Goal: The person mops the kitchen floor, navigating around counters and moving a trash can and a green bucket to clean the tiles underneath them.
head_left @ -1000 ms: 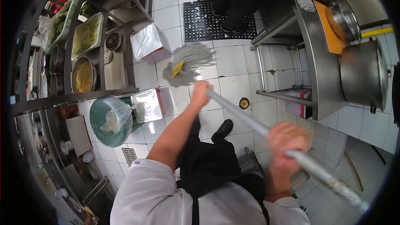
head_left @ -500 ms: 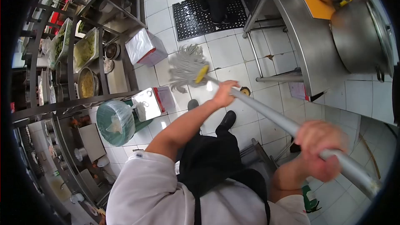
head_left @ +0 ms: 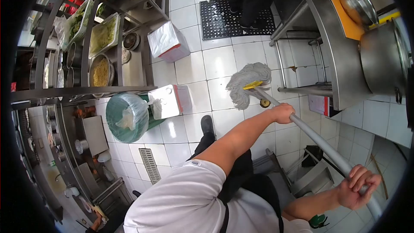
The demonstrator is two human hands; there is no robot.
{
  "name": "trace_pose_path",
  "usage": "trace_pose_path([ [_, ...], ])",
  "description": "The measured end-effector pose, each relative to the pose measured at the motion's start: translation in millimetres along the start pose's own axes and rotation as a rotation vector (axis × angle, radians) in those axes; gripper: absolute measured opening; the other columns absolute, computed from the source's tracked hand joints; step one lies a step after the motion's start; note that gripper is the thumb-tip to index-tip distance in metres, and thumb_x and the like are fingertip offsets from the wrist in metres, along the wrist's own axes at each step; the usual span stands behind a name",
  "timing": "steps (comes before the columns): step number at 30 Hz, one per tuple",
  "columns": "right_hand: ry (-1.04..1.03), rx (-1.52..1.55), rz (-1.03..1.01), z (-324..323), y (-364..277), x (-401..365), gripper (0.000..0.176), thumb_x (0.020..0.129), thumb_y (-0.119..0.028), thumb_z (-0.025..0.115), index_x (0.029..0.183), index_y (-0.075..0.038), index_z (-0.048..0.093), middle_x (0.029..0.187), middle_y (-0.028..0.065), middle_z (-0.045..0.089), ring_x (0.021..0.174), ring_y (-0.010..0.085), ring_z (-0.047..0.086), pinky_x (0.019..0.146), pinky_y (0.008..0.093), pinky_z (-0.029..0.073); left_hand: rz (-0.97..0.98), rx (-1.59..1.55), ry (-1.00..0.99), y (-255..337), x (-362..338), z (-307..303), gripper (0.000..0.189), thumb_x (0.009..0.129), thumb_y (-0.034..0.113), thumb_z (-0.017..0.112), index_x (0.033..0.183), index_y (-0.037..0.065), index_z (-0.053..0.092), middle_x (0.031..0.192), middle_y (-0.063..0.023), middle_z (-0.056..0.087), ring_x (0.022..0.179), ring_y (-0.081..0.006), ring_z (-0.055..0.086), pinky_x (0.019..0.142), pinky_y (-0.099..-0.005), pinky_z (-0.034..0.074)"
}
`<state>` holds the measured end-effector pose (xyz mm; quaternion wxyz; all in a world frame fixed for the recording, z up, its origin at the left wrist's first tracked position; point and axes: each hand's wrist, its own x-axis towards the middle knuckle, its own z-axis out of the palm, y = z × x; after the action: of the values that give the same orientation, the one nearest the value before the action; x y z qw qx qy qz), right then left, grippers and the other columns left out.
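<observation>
A mop [head_left: 321,142] slants across the view. Its grey string head [head_left: 251,80] lies on the white tiles, joined to the pole by a yellow clamp. My left hand [head_left: 283,113] is closed round the lower part of the pole, arm stretched forward. Higher up, near the top end, the fingers of my right hand [head_left: 359,186] curl round the same pole. A small round brown-and-yellow floor fitting [head_left: 265,103] sits just beside the mop strings.
On the left stand a green bin [head_left: 125,123] with a plastic liner, two boxy tins [head_left: 166,102] [head_left: 169,42] and metal shelving [head_left: 82,92]. A steel table [head_left: 321,39] with a large pot [head_left: 384,60] is on the right. Ahead, a person [head_left: 254,0] stands at a black mat [head_left: 215,19].
The mop head has swept right over the tiles, away from the tins and towards the steel table. Both hands moved with the pole, and my view has shifted.
</observation>
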<state>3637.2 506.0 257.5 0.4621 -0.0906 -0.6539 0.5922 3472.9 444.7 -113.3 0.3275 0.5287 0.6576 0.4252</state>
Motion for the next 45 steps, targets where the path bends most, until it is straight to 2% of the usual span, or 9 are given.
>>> trace_pose_path([
  [8, -0.06, 0.181, 0.086, 145.4, 47.4, -32.4, 0.019, 0.098, -0.021, 0.04, 0.089, -0.005, 0.045, 0.051, -0.0003, 0.039, 0.044, 0.011, 0.037, 0.051, 0.0315, 0.038, -0.163, 0.135, 0.074, -87.2, -133.6, -131.7, 0.021, 0.075, 0.025, 0.069, 0.083, 0.006, 0.066, 0.081, -0.0188, 0.065, 0.088, -0.0417, 0.061, 0.082, -0.048, 0.049],
  [12, -0.116, 0.314, 0.129, 226.2, 82.6, -68.2, 0.019, 0.098, -0.02, 0.042, 0.087, -0.004, 0.045, 0.054, 0.0003, 0.042, 0.045, 0.0124, 0.039, 0.054, 0.0356, 0.043, -0.25, 0.218, 0.4, -146.7, -230.5, -182.4, 0.019, 0.073, 0.02, 0.07, 0.085, 0.006, 0.066, 0.088, -0.019, 0.065, 0.095, -0.0387, 0.059, 0.082, -0.0463, 0.048],
  [16, -0.261, 0.342, 0.237, 284.6, 94.5, -103.9, 0.019, 0.095, -0.018, 0.048, 0.082, -0.003, 0.046, 0.058, 0.0029, 0.042, 0.052, 0.0158, 0.044, 0.062, 0.0403, 0.046, -0.438, 0.386, 0.342, -204.1, -311.2, -220.4, 0.02, 0.074, 0.024, 0.073, 0.079, 0.006, 0.067, 0.086, -0.019, 0.065, 0.089, -0.0382, 0.062, 0.082, -0.048, 0.047],
  [21, -0.27, 0.352, 0.323, 290.4, 69.7, -79.8, 0.017, 0.089, -0.013, 0.05, 0.077, -0.002, 0.047, 0.057, 0.003, 0.042, 0.053, 0.0164, 0.044, 0.066, 0.0406, 0.046, -0.342, 0.368, 0.667, -162.8, -296.2, -214.0, 0.025, 0.078, 0.021, 0.072, 0.063, 0.003, 0.061, 0.07, -0.019, 0.062, 0.073, -0.0403, 0.06, 0.07, -0.0469, 0.048],
  [29, -0.467, 0.253, 0.106, 300.6, 7.5, 1.7, 0.037, 0.084, -0.023, 0.066, 0.06, -0.002, 0.048, 0.044, 0.0051, 0.045, 0.035, 0.0183, 0.045, 0.043, 0.0352, 0.044, -0.277, -0.041, 0.563, -63.2, -223.4, -183.7, 0.034, 0.082, 0.02, 0.072, 0.061, 0.001, 0.052, 0.065, -0.0198, 0.057, 0.068, -0.0409, 0.058, 0.062, -0.0453, 0.045],
  [32, -0.369, 0.182, 0.13, 303.7, 11.4, 19.5, 0.041, 0.082, -0.026, 0.071, 0.058, -0.002, 0.048, 0.043, 0.0052, 0.046, 0.033, 0.0182, 0.046, 0.04, 0.0344, 0.044, -0.191, -0.118, 0.442, -64.1, -197.4, -175.4, 0.03, 0.081, 0.018, 0.07, 0.063, 0.001, 0.053, 0.065, -0.0191, 0.056, 0.067, -0.0398, 0.057, 0.061, -0.0438, 0.045],
  [36, -0.345, 0.2, 0.067, 294.2, 24.9, 32.4, 0.033, 0.086, -0.025, 0.069, 0.07, -0.002, 0.052, 0.046, 0.0034, 0.046, 0.035, 0.0169, 0.046, 0.042, 0.0343, 0.045, -0.287, -0.19, 0.283, -63.4, -175.2, -178.7, 0.014, 0.078, 0.015, 0.063, 0.07, 0.005, 0.059, 0.077, -0.0171, 0.064, 0.084, -0.0396, 0.062, 0.081, -0.0503, 0.047],
  [43, -0.297, 0.158, 0.032, 279.5, 4.9, -9.0, 0.029, 0.085, -0.025, 0.069, 0.078, -0.001, 0.055, 0.047, 0.0026, 0.047, 0.037, 0.0168, 0.049, 0.044, 0.0332, 0.045, -0.157, -0.118, 0.366, -60.0, -203.2, -151.3, 0.011, 0.071, 0.008, 0.061, 0.065, 0.001, 0.055, 0.07, -0.0202, 0.058, 0.073, -0.0407, 0.058, 0.063, -0.0453, 0.045],
  [45, -0.284, 0.151, 0.05, 269.5, -4.8, -28.9, 0.029, 0.083, -0.025, 0.069, 0.077, 0.0, 0.055, 0.047, 0.0024, 0.048, 0.038, 0.0169, 0.05, 0.044, 0.0328, 0.045, -0.18, -0.092, 0.289, -57.4, -222.2, -143.4, 0.012, 0.072, 0.01, 0.063, 0.068, 0.002, 0.057, 0.074, -0.0203, 0.061, 0.079, -0.0424, 0.06, 0.069, -0.047, 0.047],
])
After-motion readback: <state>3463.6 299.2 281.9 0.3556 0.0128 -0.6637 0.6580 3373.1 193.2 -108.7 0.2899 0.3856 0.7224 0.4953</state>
